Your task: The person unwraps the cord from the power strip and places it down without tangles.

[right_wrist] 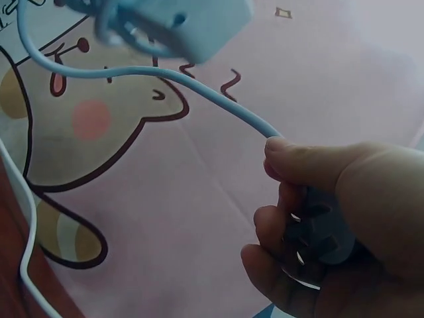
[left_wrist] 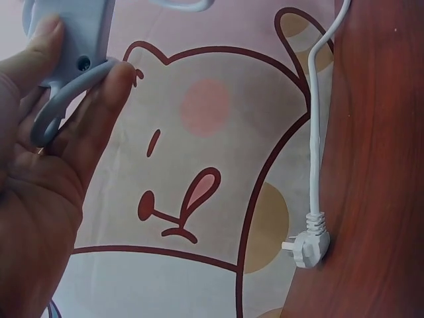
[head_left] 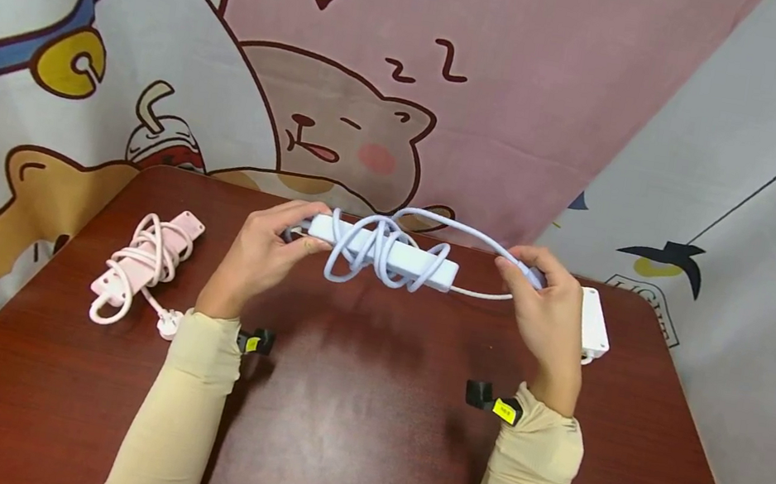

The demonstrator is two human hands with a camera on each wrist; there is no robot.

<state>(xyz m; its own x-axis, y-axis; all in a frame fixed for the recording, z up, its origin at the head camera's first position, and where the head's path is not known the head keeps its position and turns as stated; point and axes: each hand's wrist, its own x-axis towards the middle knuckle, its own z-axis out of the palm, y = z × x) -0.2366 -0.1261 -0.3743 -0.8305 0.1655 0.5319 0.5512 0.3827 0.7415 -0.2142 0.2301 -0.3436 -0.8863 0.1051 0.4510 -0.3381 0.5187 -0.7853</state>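
Observation:
A pale blue power strip [head_left: 438, 270] is held up above the table, its own cord [head_left: 355, 258] wound in loops around the body. My left hand [head_left: 258, 252] grips the strip's left end, with thumb and fingers on either side. A loop of cord [left_wrist: 74, 89] passes by those fingers in the left wrist view. My right hand [head_left: 546, 303] holds the plug [right_wrist: 324, 228] at the cord's free end, thumb and index finger at its neck. Between the right hand and the strip, the free length of cord arches upward. The fingers partly hide the plug.
On the left of the brown table [head_left: 359, 438] lies a pink power strip [head_left: 156, 257] wrapped in its cord. A white power strip [head_left: 594, 323] lies at the right, partly behind the right hand. A white plug [left_wrist: 310, 246] with its cord rests near the table's back edge.

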